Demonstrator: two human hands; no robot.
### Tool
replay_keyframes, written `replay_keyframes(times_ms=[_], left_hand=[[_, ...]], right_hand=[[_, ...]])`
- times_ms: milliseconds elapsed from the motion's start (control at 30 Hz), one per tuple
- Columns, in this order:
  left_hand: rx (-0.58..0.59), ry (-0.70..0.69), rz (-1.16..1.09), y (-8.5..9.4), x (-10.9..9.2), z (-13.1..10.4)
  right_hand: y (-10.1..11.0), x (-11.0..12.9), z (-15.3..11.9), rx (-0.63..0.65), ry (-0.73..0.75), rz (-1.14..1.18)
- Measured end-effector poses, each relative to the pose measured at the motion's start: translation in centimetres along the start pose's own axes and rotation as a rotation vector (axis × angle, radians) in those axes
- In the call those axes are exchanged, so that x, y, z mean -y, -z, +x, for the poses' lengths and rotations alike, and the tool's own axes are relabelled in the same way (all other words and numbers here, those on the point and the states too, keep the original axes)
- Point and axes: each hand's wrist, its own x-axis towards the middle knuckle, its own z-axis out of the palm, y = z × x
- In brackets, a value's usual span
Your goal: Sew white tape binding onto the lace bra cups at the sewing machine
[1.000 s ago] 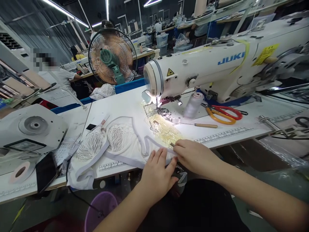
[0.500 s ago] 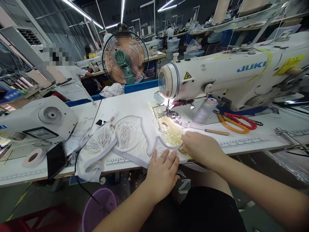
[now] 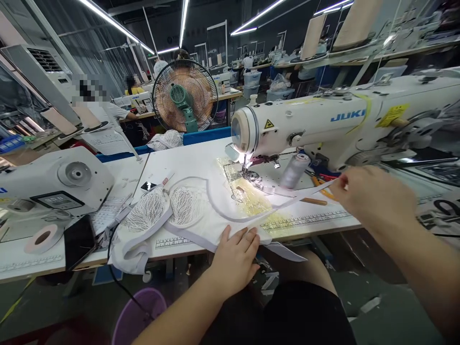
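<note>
White lace and cloth: one lace-cupped bra (image 3: 187, 203), being supported on a white worktable (image 3: 183, 158), leftward and on the operator's side of the JUKI sewing machine (image 3: 305, 115). Its long axis is being laid crosswise, roughly along the near edge, cups at the end farther from the machine. Grey edging strip (image 3: 251, 219): being drawn out from the bra's curved edge, slanting rightward across the machine's near side; how tight cannot be told. Left hand (image 3: 235, 256): palm down, fingers slightly spread, nothing being gripped; white cloth is being pressed near the table edge, nearer to the cups than the other hand. Right hand (image 3: 381, 199): fingers curled closed, the strip's far end being pinched before the machine's arm, well apart from the left. Yellow film (image 3: 249, 201): being overlooked by the machine's lit needle end.
</note>
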Motion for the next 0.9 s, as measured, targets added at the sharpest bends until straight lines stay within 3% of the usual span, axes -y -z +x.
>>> replay_keyframes(times_ms=[67,200,300,433,633,733,900], left_hand=[[0.011,-0.01,-0.007,0.3,0.0,0.0],[-0.003,-0.016,-0.051,1.2,-0.2,0.1],[-0.098,0.03,-0.097,1.6,-0.6,0.8],[-0.232,0.151,-0.054,0.8,-1.1,2.3],[-0.197,0.12,-0.023,-1.3,-0.9,3.3],[-0.193,0.113,-0.001,-1.8,-0.7,3.1],[-0.076,0.088,0.036,-1.7,-0.1,3.0]], right_hand=[[-0.1,-0.2,-0.6,0.066,0.025,0.014],[-0.9,1.7,-3.4,0.317,0.406,0.085],[-1.4,3.4,-5.4,0.401,0.509,0.059],[-1.3,5.3,-6.1,0.319,0.487,0.098],[-1.4,7.4,-7.1,0.194,0.518,0.248],[-2.1,7.2,-8.6,0.122,0.485,0.29],[-3.8,6.8,-10.5,0.018,0.496,0.347]])
